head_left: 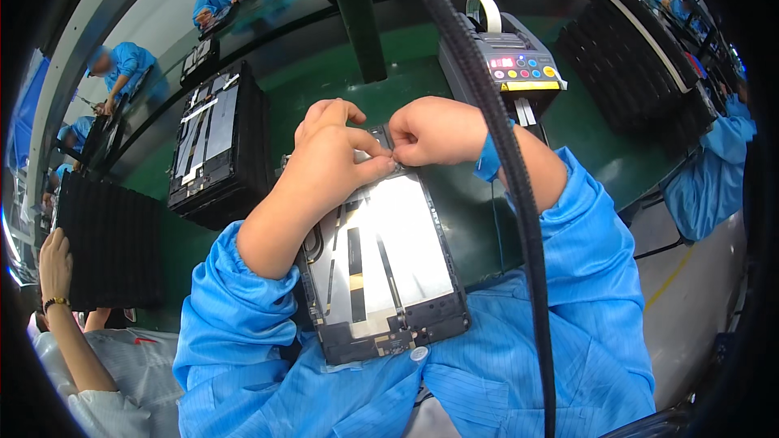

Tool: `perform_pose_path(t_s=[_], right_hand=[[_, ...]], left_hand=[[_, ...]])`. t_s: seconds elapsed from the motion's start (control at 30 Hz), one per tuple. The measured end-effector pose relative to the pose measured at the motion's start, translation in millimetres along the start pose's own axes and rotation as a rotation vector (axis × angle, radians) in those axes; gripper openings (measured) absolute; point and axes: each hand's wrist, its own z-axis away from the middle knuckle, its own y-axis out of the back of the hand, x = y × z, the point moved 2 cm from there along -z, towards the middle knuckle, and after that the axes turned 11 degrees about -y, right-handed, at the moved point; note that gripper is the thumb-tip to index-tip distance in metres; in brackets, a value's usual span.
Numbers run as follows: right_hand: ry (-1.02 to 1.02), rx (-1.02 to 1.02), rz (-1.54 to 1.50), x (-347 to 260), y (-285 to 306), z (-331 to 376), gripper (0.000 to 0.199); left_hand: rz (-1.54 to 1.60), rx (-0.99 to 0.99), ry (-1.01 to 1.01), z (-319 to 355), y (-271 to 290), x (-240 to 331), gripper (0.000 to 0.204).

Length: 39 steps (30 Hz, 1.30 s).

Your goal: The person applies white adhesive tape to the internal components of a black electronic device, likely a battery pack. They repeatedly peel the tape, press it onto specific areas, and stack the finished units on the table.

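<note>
**Open-backed tablet at an intermediate stage, with both hands at its upper end**

The opened tablet (377, 255) lies in front of the person, inner side up. Its far part is over the green workbench (479, 219) and its near end is against the blue jacket (487, 349). The left hand (331, 146) reaches across the upper left corner; its thumb and forefinger converge at the upper edge, nearly tip to tip, while the other fingers are bent and slightly apart. The right hand (438, 130) meets it there, fingers curled inward and pressed together. Whether either hand pinches a small part or only presses cannot be told, since the fingers cover the spot.

Done, as far as can be judged: the bright silver panel (414, 243) is seated, dark strips (355, 251) run lengthwise, and circuit parts (393, 345) sit exposed at the near end. Left, by the same judgement: the detail under the fingertips, and any closing of the unit, as no back cover is on it. The work thus appears partway along.

Beside the left forearm stands a stack of similar open tablets (215, 146); their stage relative to this one is unclear. Beyond the right hand stands a grey tape dispenser (507, 57), untouched.
</note>
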Motion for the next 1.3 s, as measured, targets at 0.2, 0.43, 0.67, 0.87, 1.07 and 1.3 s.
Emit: perform_pose_path(t_s=[0.2,0.43,0.67,0.87,1.07,1.3], right_hand=[[-0.382,-0.116,0.163,2.0,7.8,-5.3,0.044],[-0.309,0.474,-0.285,28.4,-42.8,44.4,0.040],[-0.011,0.212,-0.482,-7.4,-113.2,136.8,0.099],[0.177,0.212,-0.431,-51.9,-87.8,116.0,0.096],[0.360,0.287,-0.355,-97.2,-43.8,-43.0,0.089],[0.124,0.332,-0.574,-151.7,-64.2,-167.9,0.078]], left_hand=[[-0.005,0.007,-0.015,-0.8,-0.7,0.5,0.017],[-0.054,0.061,-0.023,27.6,15.3,14.4,0.045],[0.669,0.185,0.226,159.1,9.5,36.7,0.104],[1.024,0.479,0.179,166.3,25.6,50.2,0.108],[1.097,0.739,0.045,134.6,118.3,-56.1,0.071],[0.994,0.680,0.290,155.0,141.4,-209.4,0.078]])
